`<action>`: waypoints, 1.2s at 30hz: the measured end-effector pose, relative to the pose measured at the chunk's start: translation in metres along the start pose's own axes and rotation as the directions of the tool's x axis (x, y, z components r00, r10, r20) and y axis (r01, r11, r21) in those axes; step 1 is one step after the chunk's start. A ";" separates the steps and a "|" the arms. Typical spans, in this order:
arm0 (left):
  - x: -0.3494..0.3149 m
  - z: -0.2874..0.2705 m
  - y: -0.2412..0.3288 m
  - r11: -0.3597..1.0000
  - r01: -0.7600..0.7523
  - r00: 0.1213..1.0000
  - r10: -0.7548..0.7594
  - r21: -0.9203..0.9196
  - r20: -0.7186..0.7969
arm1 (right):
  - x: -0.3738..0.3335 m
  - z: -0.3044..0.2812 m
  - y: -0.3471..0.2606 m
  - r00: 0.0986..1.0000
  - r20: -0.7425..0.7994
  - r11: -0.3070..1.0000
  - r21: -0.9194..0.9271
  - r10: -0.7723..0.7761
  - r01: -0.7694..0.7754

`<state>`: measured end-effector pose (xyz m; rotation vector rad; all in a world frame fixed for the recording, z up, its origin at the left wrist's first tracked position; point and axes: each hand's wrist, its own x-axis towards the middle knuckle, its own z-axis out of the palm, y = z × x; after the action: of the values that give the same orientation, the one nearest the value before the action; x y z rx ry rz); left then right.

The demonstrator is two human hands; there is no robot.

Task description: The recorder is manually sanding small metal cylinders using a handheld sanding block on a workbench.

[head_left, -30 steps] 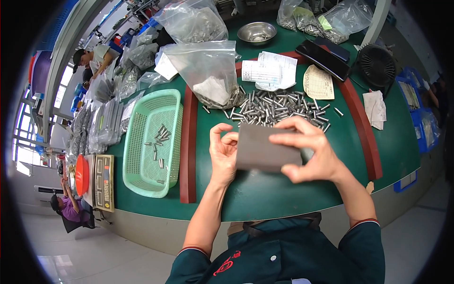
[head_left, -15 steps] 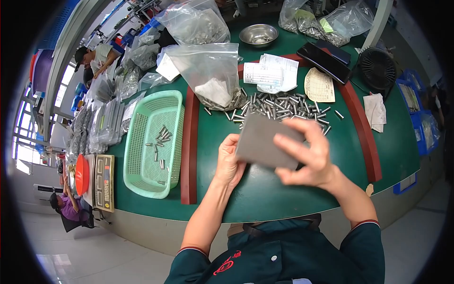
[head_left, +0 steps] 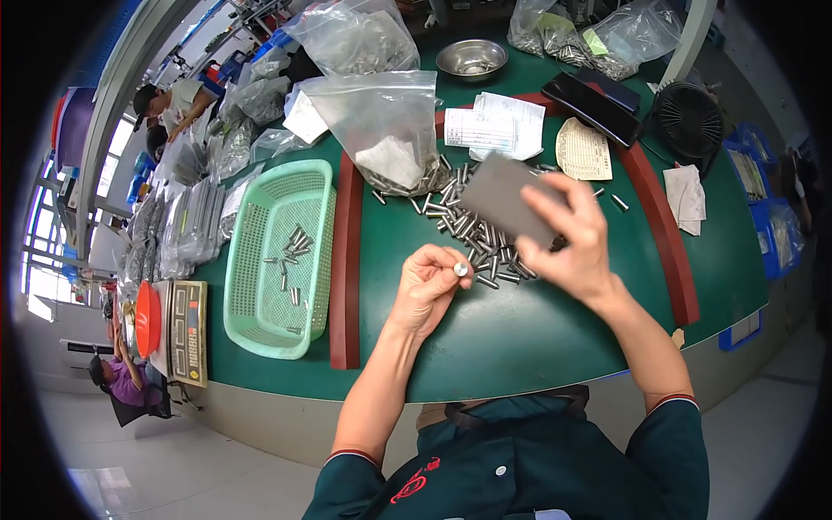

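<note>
Table (head_left: 537,338): green top, curved near edge; red-brown strips run front-to-back at L and R of the work area.
Basket (head_left: 251,260): mint mesh, L side of table, just outside the L strip; a few loose metal pins in it, mostly toward its far half.
Big clear bag (head_left: 381,113): far-centre, sagging open toward the pin pile, pale stuff inside; more clear bags (head_left: 598,39) at far R corner, contents too small to tell.
Fan (head_left: 689,117): small, black, far R edge.
Black flat case (head_left: 598,104): far R, beside the fan.
Papers (head_left: 485,130): white sheets far-centre, between big bag and case.
Steel bowl (head_left: 472,59): far edge, centre; contents unclear.
Cloth (head_left: 689,195): white, crumpled, R edge outside the R strip.
Grey plate (head_left: 507,199): flat, dark grey, held tilted over the pile; hides part of it.
Pin pile (head_left: 472,238): short metal pins, table centre, between the strips, partly under the plate.
R hand (head_left: 572,238): fingers closed on the plate's near R edge, above the pile.
L hand (head_left: 429,286): curled, thumb and forefinger pinching one pin.
Single pin (head_left: 460,269): in L fingertips, end-on, just near side of the pile.
</note>
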<state>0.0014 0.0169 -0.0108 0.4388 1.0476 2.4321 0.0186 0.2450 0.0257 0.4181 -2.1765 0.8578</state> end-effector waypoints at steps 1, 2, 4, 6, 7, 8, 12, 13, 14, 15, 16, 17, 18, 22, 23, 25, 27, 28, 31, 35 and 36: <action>0.001 0.000 0.000 1.000 -0.004 1.000 0.004 0.000 0.001 | 0.001 -0.004 0.012 0.994 -0.038 0.993 -0.057 0.101 -0.103; 0.003 0.002 0.000 0.997 0.035 0.999 -0.033 -0.061 0.030 | -0.002 -0.006 0.016 0.990 -0.037 0.991 0.025 0.134 -0.134; 0.005 0.006 0.002 0.988 0.101 0.994 -0.096 -0.115 0.048 | -0.006 -0.007 0.007 0.975 -0.017 0.960 0.183 0.220 -0.214; 0.005 0.006 0.000 0.987 0.094 0.995 -0.088 -0.130 0.051 | -0.004 -0.009 0.002 0.987 0.071 0.967 0.199 0.147 -0.159; 0.006 0.005 -0.001 0.985 0.088 0.995 -0.081 -0.146 0.057 | -0.004 -0.007 0.002 0.990 0.065 0.968 0.207 0.129 -0.140; 0.006 0.003 -0.001 0.985 0.090 0.995 -0.082 -0.145 0.060 | -0.004 -0.006 0.002 0.990 0.062 0.969 0.205 0.130 -0.140; 0.001 0.005 -0.002 0.975 0.154 0.979 -0.173 -0.163 -0.110 | -0.005 -0.005 -0.017 0.988 0.017 0.936 0.321 -0.155 0.141; 0.001 -0.003 -0.012 0.934 0.358 0.892 -0.339 0.009 -0.300 | -0.007 -0.004 -0.031 0.954 0.041 0.889 0.375 -0.297 0.261; 0.007 -0.017 -0.009 0.950 0.262 0.942 -0.213 -0.172 0.261 | -0.011 0.003 -0.045 0.921 0.020 0.824 0.454 -0.390 0.339; 0.003 -0.022 -0.016 0.959 0.252 0.944 -0.214 -0.127 0.252 | -0.010 0.003 -0.040 0.912 0.040 0.842 0.403 -0.408 0.359; 0.003 -0.023 -0.017 0.955 0.265 0.940 -0.225 -0.130 0.257 | -0.009 0.004 -0.034 0.906 0.064 0.860 0.349 -0.418 0.372; 0.002 -0.025 -0.018 0.957 0.248 0.941 -0.201 -0.151 0.273 | -0.006 0.007 -0.022 0.958 0.026 0.928 0.255 -0.286 0.271; 0.002 -0.027 -0.019 0.957 0.232 0.941 -0.176 -0.172 0.288 | -0.005 0.008 -0.011 0.989 -0.029 0.984 0.100 -0.143 0.145; 0.000 0.020 -0.008 0.937 0.310 0.894 -0.344 -0.158 -0.288 | -0.012 -0.003 -0.022 0.951 0.022 0.936 0.188 -0.307 0.298; -0.007 -0.007 -0.020 0.945 0.133 0.991 -0.124 0.297 -0.050 | -0.011 0.003 -0.039 0.900 0.008 0.865 0.281 -0.435 0.416; -0.007 -0.029 -0.024 0.956 0.056 0.975 -0.115 0.286 0.192 | -0.008 0.005 -0.030 0.933 0.057 0.914 0.229 -0.355 0.334; 0.001 -0.004 -0.009 0.967 0.235 0.968 -0.224 -0.103 0.112 | -0.001 0.005 0.000 0.997 -0.037 0.997 -0.057 -0.061 0.059; 0.002 -0.002 -0.008 0.968 0.231 0.969 -0.219 -0.102 0.114 | 0.002 0.001 0.012 0.993 -0.115 0.995 -0.100 -0.024 0.013; 0.003 -0.001 -0.007 0.970 0.217 0.973 -0.205 -0.113 0.111 | -0.004 -0.003 0.008 0.990 -0.113 0.996 0.056 0.081 -0.075; 0.004 -0.002 -0.006 0.968 0.216 0.974 -0.204 -0.131 0.097 | -0.001 -0.002 0.002 0.996 -0.070 0.996 0.074 0.053 -0.048; 0.004 -0.002 -0.005 0.968 0.213 0.975 -0.203 -0.132 0.090 | -0.002 -0.001 0.002 0.997 -0.059 0.996 0.078 0.051 -0.046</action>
<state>-0.0015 0.0213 -0.0154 0.3520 0.8383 2.2657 0.0193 0.2478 0.0240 0.3730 -2.1107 0.9705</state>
